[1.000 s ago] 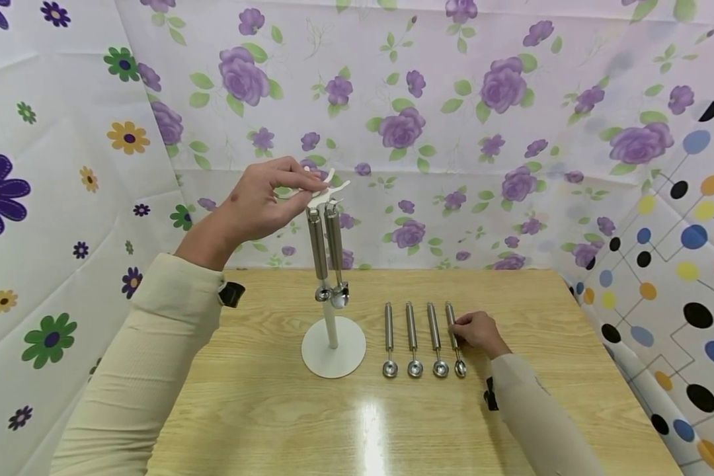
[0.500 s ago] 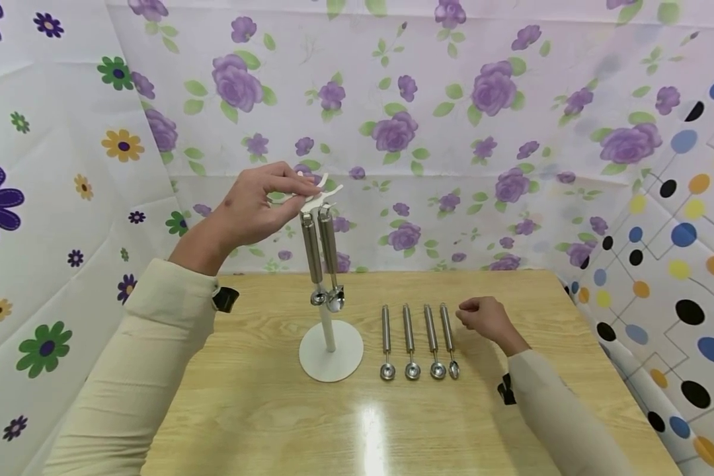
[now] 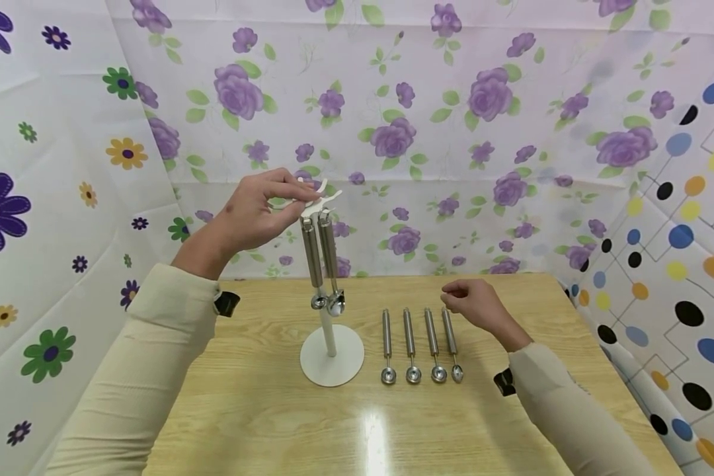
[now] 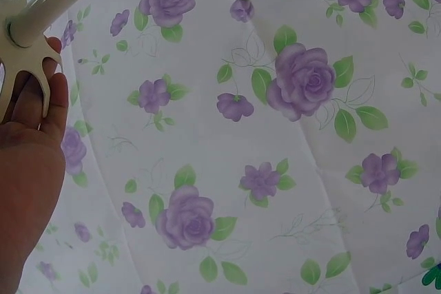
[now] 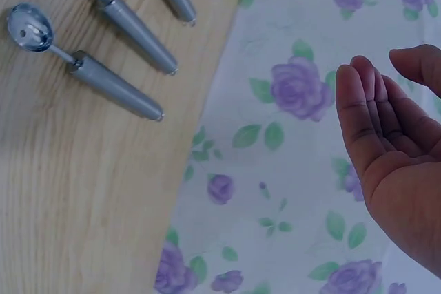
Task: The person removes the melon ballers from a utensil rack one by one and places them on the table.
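My left hand pinches the hooked top of a white utensil stand; in the left wrist view the fingers lie behind its curved hooks. Two steel-handled utensils with small bowls hang from the hooks, over the round base. To the right, a row of several melon ballers lies on the table, handles away from me. The rightmost melon baller slants slightly. Just beyond its handle end hovers my right hand, holding nothing; in the right wrist view its thumb is apart from the fingers.
The light wood table carries the stand and the row. A floral sheet hangs behind its back edge. A flower-print sheet closes the left side and a dotted sheet the right.
My right hand has let go of the rightmost melon baller, drawn off to the right, and come back left near its handle end. My left hand stays on the stand top.
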Tool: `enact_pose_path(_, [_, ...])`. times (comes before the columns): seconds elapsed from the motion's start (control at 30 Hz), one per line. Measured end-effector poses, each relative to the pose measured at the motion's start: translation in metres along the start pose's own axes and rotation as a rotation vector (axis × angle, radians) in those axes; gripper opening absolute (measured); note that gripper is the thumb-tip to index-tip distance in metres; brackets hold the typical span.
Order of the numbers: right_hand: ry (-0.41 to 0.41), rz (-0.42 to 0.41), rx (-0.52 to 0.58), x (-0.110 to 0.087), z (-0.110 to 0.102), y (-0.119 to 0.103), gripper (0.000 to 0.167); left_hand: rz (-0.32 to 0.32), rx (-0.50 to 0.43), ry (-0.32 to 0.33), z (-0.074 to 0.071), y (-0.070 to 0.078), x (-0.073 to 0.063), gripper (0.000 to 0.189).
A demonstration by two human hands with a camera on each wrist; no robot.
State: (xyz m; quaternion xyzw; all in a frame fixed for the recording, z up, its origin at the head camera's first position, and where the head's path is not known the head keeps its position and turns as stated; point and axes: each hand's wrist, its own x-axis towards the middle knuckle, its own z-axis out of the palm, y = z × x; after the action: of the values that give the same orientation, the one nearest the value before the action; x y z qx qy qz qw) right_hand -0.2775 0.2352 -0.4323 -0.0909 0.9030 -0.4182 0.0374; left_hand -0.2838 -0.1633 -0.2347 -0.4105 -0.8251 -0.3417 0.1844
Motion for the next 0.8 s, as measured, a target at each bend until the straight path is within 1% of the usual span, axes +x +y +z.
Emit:
enact_pose_path(0.23, [-0.008, -0.066, -0.035, 0.000, -0.002, -0.026, 0.033, -0.002, 0.015, -0.004, 0.000, -0.001, 0.000, 0.021])
enact_pose_path(0.4, [-0.005, -0.115, -0.055, 0.002, 0.000, -0.045, 0.031, -0.012, 0.015, -0.007, 0.000, -0.001, 0.000, 0.022])
enact_pose_path(0.6, [-0.018, -0.177, -0.023, 0.006, 0.007, -0.070, 0.030, -0.026, 0.026, -0.028, -0.002, 0.001, 0.001, 0.023])
enact_pose_path(0.8, [-0.067, -0.262, 0.022, 0.010, 0.016, -0.102, 0.031, -0.046, 0.060, -0.063, -0.005, 0.006, 0.001, 0.024])
